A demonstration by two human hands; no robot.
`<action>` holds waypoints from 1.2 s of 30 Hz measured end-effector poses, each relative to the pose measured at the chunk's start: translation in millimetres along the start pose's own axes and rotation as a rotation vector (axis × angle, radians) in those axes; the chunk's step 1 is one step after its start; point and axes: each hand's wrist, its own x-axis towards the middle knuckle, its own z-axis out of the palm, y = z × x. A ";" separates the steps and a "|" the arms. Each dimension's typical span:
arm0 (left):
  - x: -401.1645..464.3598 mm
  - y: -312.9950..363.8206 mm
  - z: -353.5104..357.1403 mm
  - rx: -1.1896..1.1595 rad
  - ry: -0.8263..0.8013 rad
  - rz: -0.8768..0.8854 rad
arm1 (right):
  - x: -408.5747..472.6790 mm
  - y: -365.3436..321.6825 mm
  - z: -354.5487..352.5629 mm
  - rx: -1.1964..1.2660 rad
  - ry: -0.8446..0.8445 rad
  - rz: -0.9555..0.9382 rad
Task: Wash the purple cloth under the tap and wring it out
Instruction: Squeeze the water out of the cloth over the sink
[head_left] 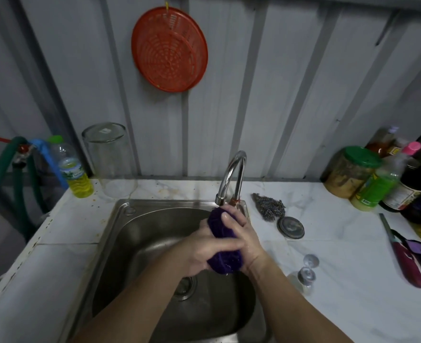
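Note:
The purple cloth (220,225) is bunched into a thick roll over the steel sink (135,219), its upper end just below the spout of the curved chrome tap (231,177). My left hand (199,251) grips the lower part of the roll from the left. From the right, my right hand (241,233) wraps its fingers over the cloth's top and middle. A few drops hang under the cloth's lower end. I cannot tell whether water is running from the spout.
On the white counter right of the sink lie a steel-wool scrubber (270,206), a metal lid (290,227), an overturned glass (307,271) and several bottles and jars (377,179). A yellow-liquid bottle (74,169) and an upturned glass jar (108,157) stand at the back left.

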 end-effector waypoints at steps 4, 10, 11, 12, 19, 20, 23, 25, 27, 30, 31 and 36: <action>5.0 -5.0 -3.5 0.487 0.155 0.134 | 4.8 -4.2 13.1 -0.163 0.072 -0.106; 20.2 -23.8 -3.0 1.038 0.493 0.321 | 8.4 -1.4 23.1 -0.293 0.195 -0.057; 21.9 -25.7 -3.7 1.101 0.540 0.356 | 11.3 2.7 25.3 -0.342 0.256 -0.073; 23.0 -27.5 -4.4 1.159 0.570 0.383 | 13.9 7.1 27.7 -0.408 0.321 -0.100; 30.1 -37.7 -13.5 1.412 0.620 0.384 | 22.1 25.7 28.0 -0.788 0.534 -0.181; 30.9 -38.9 -14.1 1.370 0.598 0.387 | 22.5 26.6 26.9 -0.763 0.543 -0.160; 31.1 -38.2 -16.8 1.150 0.489 0.329 | 20.3 20.4 28.3 -0.372 0.459 0.036; 27.9 -32.9 -21.9 0.988 0.420 0.250 | 14.5 8.8 25.5 -0.027 0.331 0.232; 23.0 -25.8 -26.3 0.773 0.322 0.213 | 10.2 0.7 13.8 0.180 0.219 0.265; 16.9 -17.1 -27.1 0.380 0.206 0.152 | 3.2 2.5 -6.8 0.210 0.101 0.134; 14.8 -15.7 -26.2 0.260 0.156 0.116 | 0.5 5.5 -11.0 0.200 0.073 0.098; 8.4 -18.7 -17.7 -0.058 -0.066 -0.251 | -0.1 13.2 -12.7 0.205 -0.159 0.022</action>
